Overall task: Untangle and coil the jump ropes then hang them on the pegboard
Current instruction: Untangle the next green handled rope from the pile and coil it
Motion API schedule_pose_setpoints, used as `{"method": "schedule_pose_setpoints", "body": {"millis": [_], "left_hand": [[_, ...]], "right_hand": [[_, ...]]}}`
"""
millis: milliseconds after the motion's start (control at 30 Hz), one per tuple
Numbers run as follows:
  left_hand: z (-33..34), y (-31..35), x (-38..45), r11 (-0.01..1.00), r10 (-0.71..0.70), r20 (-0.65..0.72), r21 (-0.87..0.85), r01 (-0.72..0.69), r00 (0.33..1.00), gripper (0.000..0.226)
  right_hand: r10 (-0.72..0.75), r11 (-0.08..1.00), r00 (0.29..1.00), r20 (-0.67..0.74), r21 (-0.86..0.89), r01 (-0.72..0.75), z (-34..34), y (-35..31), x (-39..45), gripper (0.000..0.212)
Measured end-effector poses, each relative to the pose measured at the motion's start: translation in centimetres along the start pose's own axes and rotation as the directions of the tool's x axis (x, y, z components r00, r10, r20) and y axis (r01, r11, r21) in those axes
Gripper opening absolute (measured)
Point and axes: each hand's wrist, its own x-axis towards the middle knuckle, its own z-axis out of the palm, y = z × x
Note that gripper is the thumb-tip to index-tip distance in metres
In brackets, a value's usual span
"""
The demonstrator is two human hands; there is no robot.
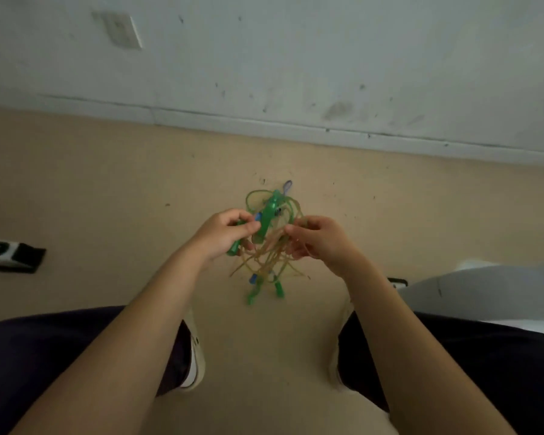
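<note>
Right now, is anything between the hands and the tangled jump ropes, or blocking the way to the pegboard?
Nothing between: the left hand grips a green handle and the right hand pinches the jump ropes. No pegboard is in view, so that path cannot be judged.

We had only 1 view, from the camera worn on the head. It looked steeply down and forward, past both forearms to the left hand [225, 235] and right hand [319, 238], which sat close below the lens at mid-frame. Beneath them lay the tan floor [107, 183]. The white wall [296, 58] filled the top third, its lines bowed by the wide lens.
</note>
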Motion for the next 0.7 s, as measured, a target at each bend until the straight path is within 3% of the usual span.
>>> {"method": "schedule_pose_setpoints", "body": {"millis": [67,200,300,367,500,633,700], "left_hand": [[-1.2,2.8,-2.6,0.997,0.079,-0.058,0.024,-0.078,0.995,0.002],[-2.6,6.7,-6.6,0.979,0.205,-0.105,0.044,-0.201,0.973,0.018],[-3.4,8.5,-8.6,0.965,0.263,-0.143,0.026,-0.262,0.954,0.02],[-3.6,9.3,-9.5,0.96,0.281,-0.147,0.041,-0.278,0.948,0.018],[-2.7,9.8,-10.0,0.955,0.287,-0.101,0.113,-0.275,0.953,0.004],[-1.4,9.6,-10.0,0.954,0.268,-0.052,0.157,-0.257,0.962,0.008],[-1.4,9.4,-10.0,0.892,0.234,0.042,0.388,-0.232,0.971,0.015]], "right_hand": [[-0.061,0.997,0.998,0.034,-0.046,0.063,-0.7,-3.0,-2.4,0.021],[-0.148,0.968,0.982,0.12,-0.186,0.169,-1.6,-7.8,-6.8,0.02],[-0.247,0.858,0.964,0.099,-0.441,0.265,-2.4,-10.4,-9.2,0.015],[-0.321,0.803,0.945,0.059,-0.513,0.304,-2.9,-11.4,-10.2,0.008],[-0.295,0.874,0.954,0.058,-0.387,0.294,-3.6,-11.2,-10.8,0.008],[-0.35,0.899,0.934,0.07,-0.256,0.356,-3.2,-10.4,-10.5,0.025],[-0.375,0.895,0.922,0.1,-0.221,0.388,-3.2,-10.4,-10.2,0.038]]}}
